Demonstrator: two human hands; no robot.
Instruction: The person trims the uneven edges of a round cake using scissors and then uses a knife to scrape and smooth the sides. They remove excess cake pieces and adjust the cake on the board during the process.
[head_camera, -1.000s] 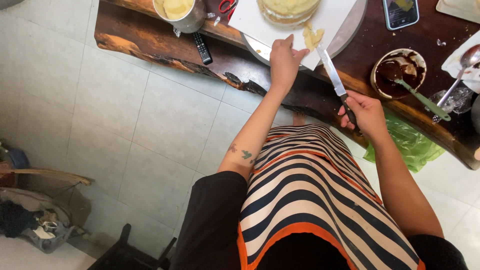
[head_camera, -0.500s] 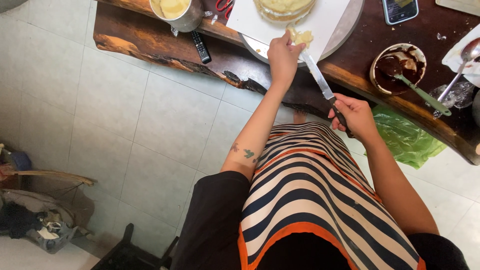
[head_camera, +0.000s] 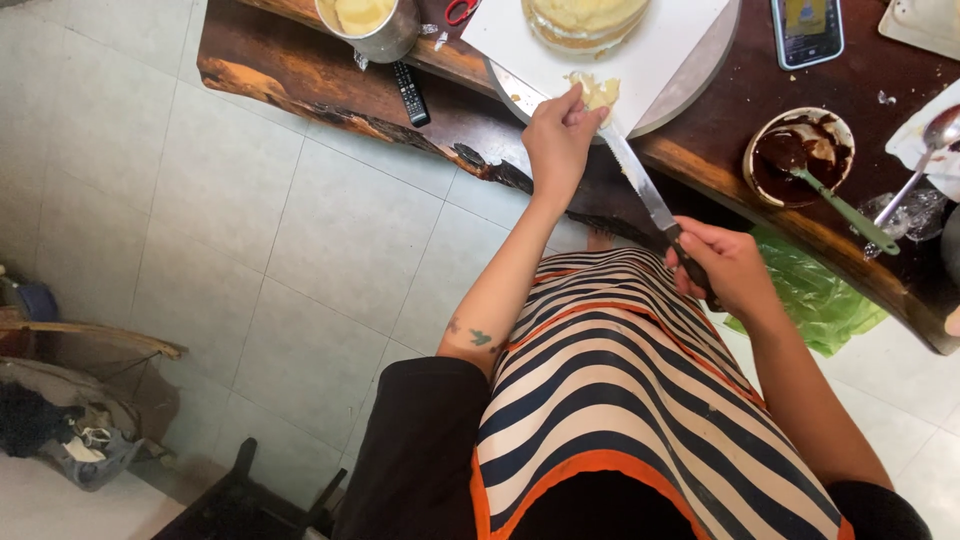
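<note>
Knife (head_camera: 640, 185): a long blade, slanting from the right hand (head_camera: 725, 268) up toward the cake scrap (head_camera: 597, 92) on the white board (head_camera: 690, 30). The right hand's grip is closed around the dark handle, held over the desk (head_camera: 330, 85) edge. The left hand (head_camera: 557, 140) pinches the pale cake scrap at the blade's tip, fingers closed narrow on it, just beside the turntable (head_camera: 690, 95) rim. A layered cake (head_camera: 585, 20) sits farther back on the board. To the right stand a bowl (head_camera: 800, 155) of chocolate with a green spatula (head_camera: 850, 215) in it, a phone (head_camera: 807, 30) and a spoon (head_camera: 925, 160). To the left are a metal pot (head_camera: 370, 25) and a black remote (head_camera: 410, 93).
</note>
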